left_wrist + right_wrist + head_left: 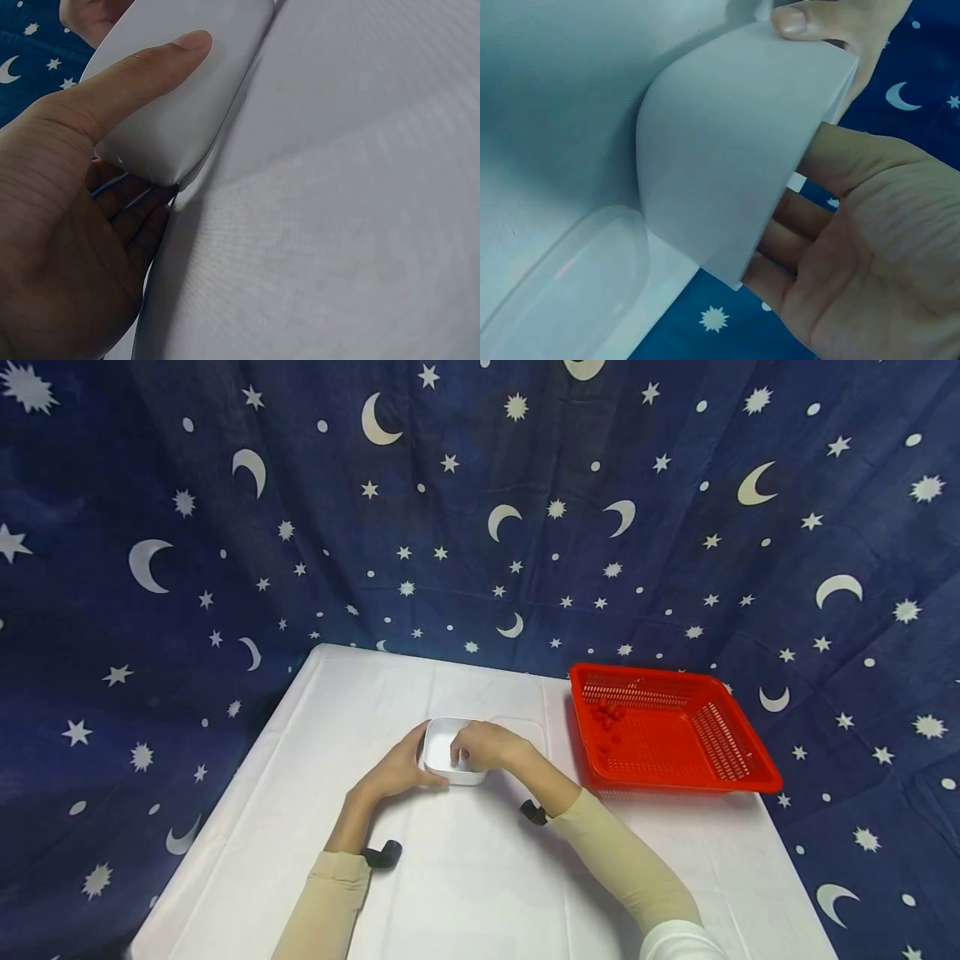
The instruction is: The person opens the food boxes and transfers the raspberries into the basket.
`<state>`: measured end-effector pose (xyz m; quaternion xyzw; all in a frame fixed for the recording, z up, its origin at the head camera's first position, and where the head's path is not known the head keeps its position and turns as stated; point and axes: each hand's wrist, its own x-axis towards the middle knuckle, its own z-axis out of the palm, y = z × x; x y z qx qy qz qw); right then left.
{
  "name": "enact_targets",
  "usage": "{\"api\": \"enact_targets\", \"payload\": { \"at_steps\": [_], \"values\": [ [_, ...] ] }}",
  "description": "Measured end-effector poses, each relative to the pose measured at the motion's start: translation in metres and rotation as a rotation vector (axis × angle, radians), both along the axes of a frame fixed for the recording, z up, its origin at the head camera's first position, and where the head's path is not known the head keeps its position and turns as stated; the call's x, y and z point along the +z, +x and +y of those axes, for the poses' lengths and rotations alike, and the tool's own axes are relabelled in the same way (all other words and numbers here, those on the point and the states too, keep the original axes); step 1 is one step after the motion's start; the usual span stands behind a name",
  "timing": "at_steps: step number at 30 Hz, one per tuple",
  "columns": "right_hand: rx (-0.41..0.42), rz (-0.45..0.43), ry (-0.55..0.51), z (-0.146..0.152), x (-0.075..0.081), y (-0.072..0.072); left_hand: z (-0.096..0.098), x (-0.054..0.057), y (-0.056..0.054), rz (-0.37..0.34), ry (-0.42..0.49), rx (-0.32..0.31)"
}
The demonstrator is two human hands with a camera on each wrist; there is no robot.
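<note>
A small white plastic container (442,745) stands on the table with its mouth up. My left hand (401,768) grips it from the left; in the left wrist view the thumb (150,75) lies along its outer wall, with the other fingers round its far side. My right hand (483,747) reaches over the right rim, fingertips pointing down inside. In the right wrist view the container's wall (712,142) hides those fingertips, so I cannot tell whether they pinch anything.
A clear plastic lid (577,277) lies flat on the white-covered table (465,877), just right of the container. Farther right stands a red slotted basket (675,781), with several small red round things (607,713) at its left end. A dark blue curtain (450,585) hangs behind the table.
</note>
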<state>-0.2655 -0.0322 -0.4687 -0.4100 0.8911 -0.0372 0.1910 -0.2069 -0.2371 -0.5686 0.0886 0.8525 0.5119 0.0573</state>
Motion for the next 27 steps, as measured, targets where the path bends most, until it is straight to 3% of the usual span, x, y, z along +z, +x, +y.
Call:
{"api": "enact_targets", "payload": {
  "at_steps": [5, 12, 17, 27],
  "values": [
    [0.020, -0.021, 0.023, -0.002, -0.006, -0.006, 0.000, -0.001, -0.001, 0.007, 0.002, -0.007],
    [0.094, -0.128, 0.016, -0.001, -0.011, -0.017, 0.000, 0.000, -0.002, -0.006, 0.006, -0.005],
    [0.120, -0.141, 0.015, 0.000, -0.012, -0.019, 0.000, 0.001, -0.001, -0.009, -0.002, 0.001],
    [0.144, -0.234, -0.111, 0.004, -0.012, -0.025, -0.001, 0.001, 0.000, -0.001, 0.009, -0.010]
  ]
}}
